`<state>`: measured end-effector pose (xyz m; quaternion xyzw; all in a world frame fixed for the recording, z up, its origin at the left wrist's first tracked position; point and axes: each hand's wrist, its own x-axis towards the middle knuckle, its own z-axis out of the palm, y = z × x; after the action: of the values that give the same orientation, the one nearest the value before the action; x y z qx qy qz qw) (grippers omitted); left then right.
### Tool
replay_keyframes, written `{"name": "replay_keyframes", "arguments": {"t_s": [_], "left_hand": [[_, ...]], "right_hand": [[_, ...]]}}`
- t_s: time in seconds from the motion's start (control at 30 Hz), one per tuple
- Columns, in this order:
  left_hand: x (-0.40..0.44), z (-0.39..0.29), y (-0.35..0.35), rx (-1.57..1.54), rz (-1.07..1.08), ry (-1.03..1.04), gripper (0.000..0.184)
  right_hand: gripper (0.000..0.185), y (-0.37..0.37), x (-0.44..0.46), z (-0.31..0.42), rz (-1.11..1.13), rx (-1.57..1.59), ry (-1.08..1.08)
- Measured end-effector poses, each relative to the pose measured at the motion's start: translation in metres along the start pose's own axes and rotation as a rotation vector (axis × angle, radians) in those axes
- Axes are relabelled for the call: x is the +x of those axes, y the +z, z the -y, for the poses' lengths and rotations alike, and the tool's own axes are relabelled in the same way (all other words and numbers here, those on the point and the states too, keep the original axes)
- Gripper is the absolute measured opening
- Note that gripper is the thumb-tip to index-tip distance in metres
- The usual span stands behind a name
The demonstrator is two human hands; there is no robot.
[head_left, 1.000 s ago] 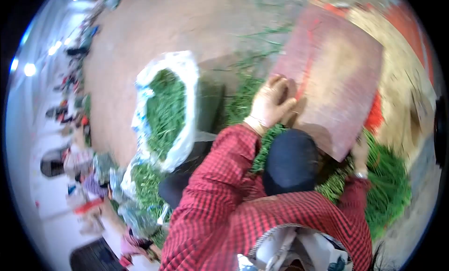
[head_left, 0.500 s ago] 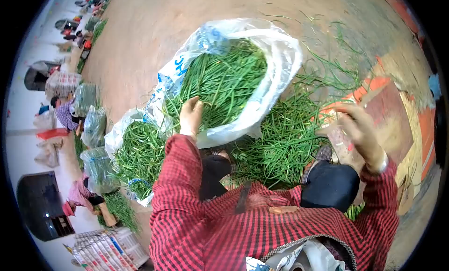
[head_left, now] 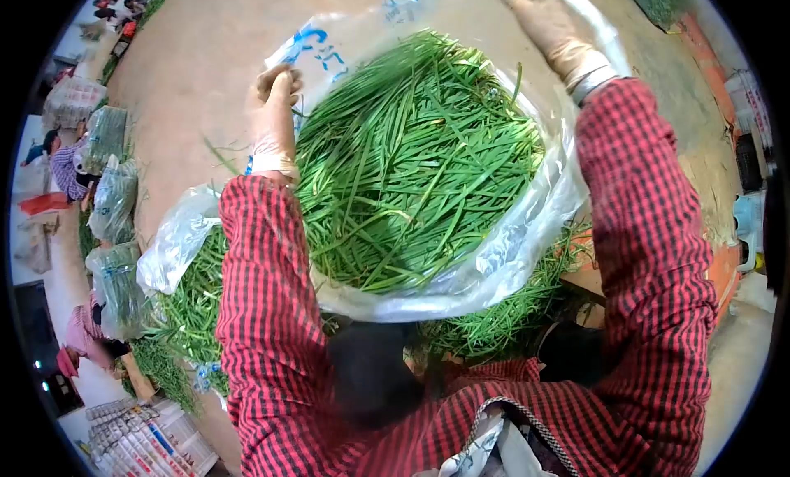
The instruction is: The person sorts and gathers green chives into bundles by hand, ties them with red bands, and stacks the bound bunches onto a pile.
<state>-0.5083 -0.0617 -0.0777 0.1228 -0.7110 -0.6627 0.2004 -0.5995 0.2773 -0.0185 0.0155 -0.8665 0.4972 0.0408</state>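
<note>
A big clear plastic bag (head_left: pixel 473 296) with blue printing stands in front of me, its mouth wide open. Long green stalks that look like chives (head_left: pixel 411 173) fill it. My left hand (head_left: pixel 276 107) has its fingers closed on the raised rim at the left. At the far right of the mouth, my right hand (head_left: pixel 547 25) grips the rim, its fingertips partly cut off by the frame's top edge. Both hands seem gloved. Loose stalks (head_left: pixel 494 325) lie on the floor below the bag, partly hidden by it.
Left of my arm is a smaller open bag (head_left: pixel 177 247) with more green stalks. Filled bags (head_left: pixel 115 201) line the left side, with people (head_left: pixel 86 333) sitting near them. A stack of white printed bundles (head_left: pixel 148 440) is at the lower left. Another filled bag (head_left: pixel 658 0) stands at the upper right.
My right hand has come from the right side over to the bag and closed on its rim. My left hand has moved up and left along the bag. The mouth is lifted and spread wider.
</note>
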Motion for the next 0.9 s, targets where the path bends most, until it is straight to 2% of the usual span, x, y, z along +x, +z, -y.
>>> {"name": "replay_keyframes", "arguments": {"t_s": [0.03,0.1,0.13,0.2,0.23,0.27,0.33,0.4,0.47,0.5,0.53,0.57,0.63,0.73,0.8,0.87,0.9], "left_hand": [[-0.006,-0.009,0.007,0.081,0.190,-0.038,0.025],[-0.021,0.000,0.030,0.292,0.507,-0.077,0.033],[-0.028,0.016,0.044,0.420,0.632,-0.077,0.038],[-0.026,0.039,0.065,0.571,0.619,0.348,0.056],[-0.017,0.044,0.074,0.550,0.598,0.131,0.080],[-0.008,0.062,0.083,0.787,0.448,0.177,0.096],[0.017,0.074,0.091,0.807,0.500,-0.003,0.106],[0.028,0.085,0.099,0.826,0.507,-0.050,0.106],[0.039,0.090,0.107,0.947,0.591,-0.053,0.106],[0.043,0.094,0.107,0.937,0.574,0.069,0.102],[0.051,0.097,0.110,1.097,0.583,-0.103,0.094],[0.058,0.100,0.109,1.013,0.642,-0.145,0.089],[0.075,0.112,0.107,0.849,0.727,-0.213,0.074],[0.083,0.126,0.111,0.750,0.837,-0.271,0.074],[0.075,0.127,0.110,0.717,0.828,-0.314,0.069],[0.063,0.114,0.108,0.825,0.641,-0.255,0.066],[0.066,0.134,0.100,0.817,0.614,-0.191,0.066]], "right_hand": [[0.052,0.002,0.004,-0.004,0.002,-0.009,0.004],[0.044,0.005,0.010,-0.013,0.242,0.032,-0.111],[0.044,0.011,0.009,-0.021,0.427,0.054,-0.036],[0.038,0.037,-0.005,-0.045,0.364,-0.265,-0.226],[0.040,0.046,-0.007,-0.053,0.392,-0.387,-0.295],[0.041,0.046,-0.006,-0.060,0.438,-0.394,-0.321],[0.043,0.046,-0.008,-0.061,0.530,-0.405,-0.373],[0.044,0.048,-0.004,-0.069,0.511,-0.235,-0.232],[0.042,0.033,-0.016,-0.041,0.543,-0.230,-0.010],[0.041,0.036,-0.013,-0.053,0.528,-0.100,0.005],[0.040,0.038,-0.010,-0.063,0.514,0.030,0.021],[0.042,0.037,-0.007,-0.072,0.579,0.112,0.134],[0.041,0.037,0.002,-0.073,0.576,0.073,0.148],[0.038,0.045,0.007,-0.087,0.541,0.117,0.145],[0.030,0.046,0.010,-0.094,0.533,0.196,0.040],[0.037,0.046,0.026,-0.097,0.619,0.094,0.080],[0.039,0.048,0.026,-0.096,0.625,0.083,0.062]]}}
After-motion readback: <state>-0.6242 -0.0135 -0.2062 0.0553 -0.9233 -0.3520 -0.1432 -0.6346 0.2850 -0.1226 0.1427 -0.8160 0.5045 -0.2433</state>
